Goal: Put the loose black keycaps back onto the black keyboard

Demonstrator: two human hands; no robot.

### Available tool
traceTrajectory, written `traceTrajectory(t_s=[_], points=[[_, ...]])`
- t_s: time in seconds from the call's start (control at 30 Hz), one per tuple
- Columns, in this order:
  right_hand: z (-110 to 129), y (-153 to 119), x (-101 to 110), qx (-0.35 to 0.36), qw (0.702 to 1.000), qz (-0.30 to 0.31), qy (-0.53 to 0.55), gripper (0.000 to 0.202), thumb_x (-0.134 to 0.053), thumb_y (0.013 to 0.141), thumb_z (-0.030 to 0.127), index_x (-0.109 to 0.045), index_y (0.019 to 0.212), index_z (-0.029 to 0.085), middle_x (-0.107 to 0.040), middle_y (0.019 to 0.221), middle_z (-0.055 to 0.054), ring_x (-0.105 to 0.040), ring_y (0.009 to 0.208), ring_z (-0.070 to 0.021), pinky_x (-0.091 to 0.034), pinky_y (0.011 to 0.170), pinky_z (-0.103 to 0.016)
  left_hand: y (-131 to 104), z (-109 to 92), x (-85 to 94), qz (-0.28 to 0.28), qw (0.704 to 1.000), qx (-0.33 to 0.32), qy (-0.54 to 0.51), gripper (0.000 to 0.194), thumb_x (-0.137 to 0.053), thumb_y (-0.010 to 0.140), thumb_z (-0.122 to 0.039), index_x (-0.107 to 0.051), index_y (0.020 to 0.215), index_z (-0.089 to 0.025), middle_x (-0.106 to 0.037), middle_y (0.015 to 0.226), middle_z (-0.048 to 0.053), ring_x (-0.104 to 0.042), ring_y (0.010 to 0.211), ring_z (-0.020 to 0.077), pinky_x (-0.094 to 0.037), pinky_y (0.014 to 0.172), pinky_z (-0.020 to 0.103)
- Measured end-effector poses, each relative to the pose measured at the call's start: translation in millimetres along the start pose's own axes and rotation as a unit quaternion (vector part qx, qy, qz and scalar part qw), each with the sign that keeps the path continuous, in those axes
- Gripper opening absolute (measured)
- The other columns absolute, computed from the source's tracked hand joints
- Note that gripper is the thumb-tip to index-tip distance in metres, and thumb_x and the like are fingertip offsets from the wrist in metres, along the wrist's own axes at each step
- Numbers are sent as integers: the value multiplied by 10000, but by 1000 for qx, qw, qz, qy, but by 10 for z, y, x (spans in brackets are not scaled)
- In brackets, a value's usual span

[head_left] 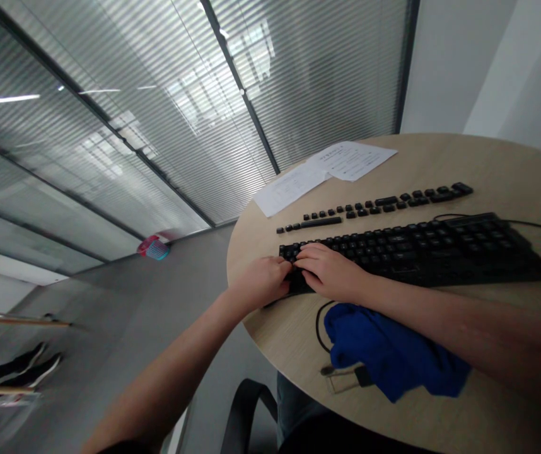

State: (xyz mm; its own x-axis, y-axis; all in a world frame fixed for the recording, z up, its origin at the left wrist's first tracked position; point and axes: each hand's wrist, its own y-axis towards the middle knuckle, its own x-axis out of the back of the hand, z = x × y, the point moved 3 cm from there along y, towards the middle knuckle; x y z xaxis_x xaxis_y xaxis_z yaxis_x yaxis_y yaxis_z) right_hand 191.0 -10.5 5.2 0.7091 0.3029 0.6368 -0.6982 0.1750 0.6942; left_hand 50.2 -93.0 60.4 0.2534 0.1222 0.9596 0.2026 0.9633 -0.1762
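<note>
A black keyboard (407,252) lies on the round wooden table (511,164). At its left end, my left hand (263,280) rests on the corner with fingers bent; whatever is under its fingertips is too small to make out. My right hand (330,271) lies over the keys just beside it, fingers partly spread and reaching toward the left hand's fingertips. Loose black keycaps (386,201) stand in rows behind the keyboard, with a long bar-shaped key (321,222) among them. Below my right forearm is a crumpled blue cloth (388,347).
Printed papers (346,161) lie at the table's far edge. A metal-framed tool (341,380) sits by the cloth near a cable. A chair (246,410) stands below the near edge, and a basket (154,247) is on the floor.
</note>
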Motion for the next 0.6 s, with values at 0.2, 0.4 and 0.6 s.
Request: traceTrajectory(t_s=[0.2,0.4,0.6], points=[[-5,0,-31,11,999,30,-9,155,-635,910,117,-786,898,152,-716,1075,-119,-617,1120,-259,-515,1076,-465,52,42,2,3,1000,-26,-15,100,-628,823,-185,-702,883,-157,-737,881,85,-695,783,220,-540,703,315],[-1,14,-44,29,997,68,-27,126,-676,922,144,-777,847,152,-720,1012,-102,-634,1054,-237,-501,1069,-454,81,88,-14,2,999,-36,-27,98,-614,805,-209,-697,837,-167,-716,836,73,-675,746,214,-521,661,316],[13,13,-27,19,996,83,-33,101,-692,913,143,-784,876,160,-727,1038,-99,-643,1074,-256,-512,1039,-469,103,80,10,4,999,-39,-37,92,-632,802,-221,-708,828,-177,-710,824,67,-667,737,207,-520,660,310]])
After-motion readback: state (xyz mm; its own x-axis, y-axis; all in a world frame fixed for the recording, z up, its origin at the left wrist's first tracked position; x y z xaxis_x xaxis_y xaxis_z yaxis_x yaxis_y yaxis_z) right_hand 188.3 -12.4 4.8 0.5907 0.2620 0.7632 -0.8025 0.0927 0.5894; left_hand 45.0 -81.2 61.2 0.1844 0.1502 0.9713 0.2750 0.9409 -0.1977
